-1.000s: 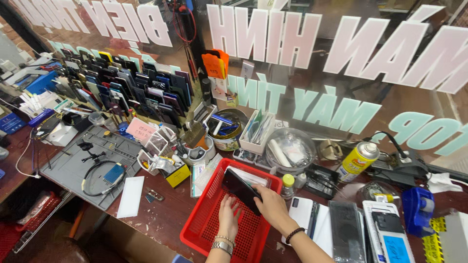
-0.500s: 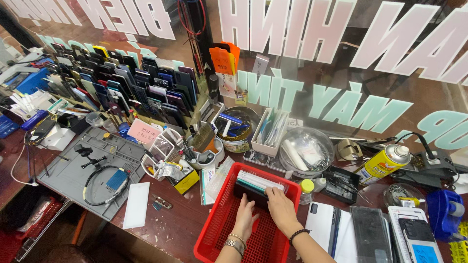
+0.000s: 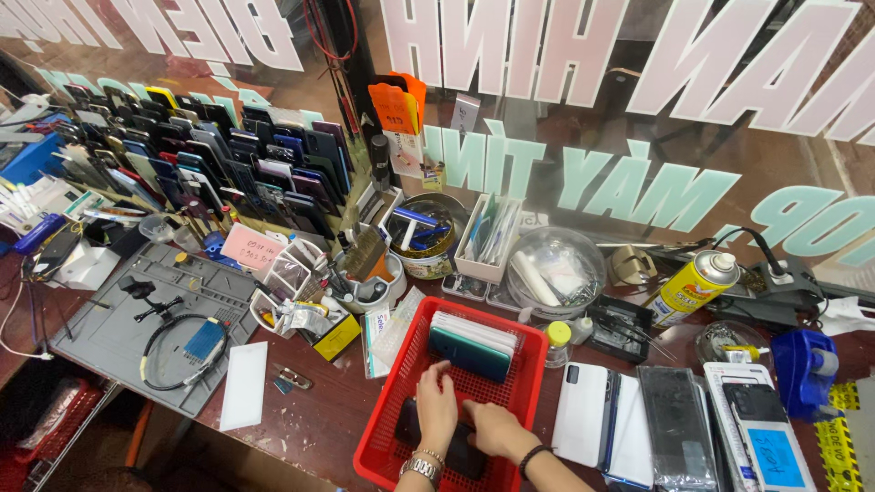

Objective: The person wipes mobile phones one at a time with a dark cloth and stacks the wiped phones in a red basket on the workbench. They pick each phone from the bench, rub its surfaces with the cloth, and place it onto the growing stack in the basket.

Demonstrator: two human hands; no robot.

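Far left, a grey work mat [image 3: 137, 319] lay on the dark red table [image 3: 319, 410], a black cable loop [image 3: 173, 351] coiled on it. Behind it, racks of phones [image 3: 210, 164] stood in upright rows against the glass. Just right of the mat, a white slab [image 3: 244, 385] lay flat near the table's edge. Further along, a white holder of brushes and tools [image 3: 365, 273] and a round tin [image 3: 424, 241] sat crowded together.

And there was the red basket [image 3: 415, 364], right at the centre! Both hands were inside it. The left hand [image 3: 437, 410], a metal watch on the wrist, was laid flat with its fingers spread over a dark phone [image 3: 460, 451] on the basket floor, pressing down on it rather than pinching it. The right hand [image 3: 497, 430], a black band on the wrist, rested just beside, its fingers curled on the same phone; whether it truly gripped it I could not tell. A stack of phones [image 3: 471, 342], a teal one in front and white ones behind, leaned at the basket's far end, apart from both hands.

To the right, a clear bowl [image 3: 556, 273] of parts, a yellow spray can [image 3: 697, 287] lying tilted, a row of phones lying flat [image 3: 674, 428], and a blue tape dispenser [image 3: 807, 364] at the far end.
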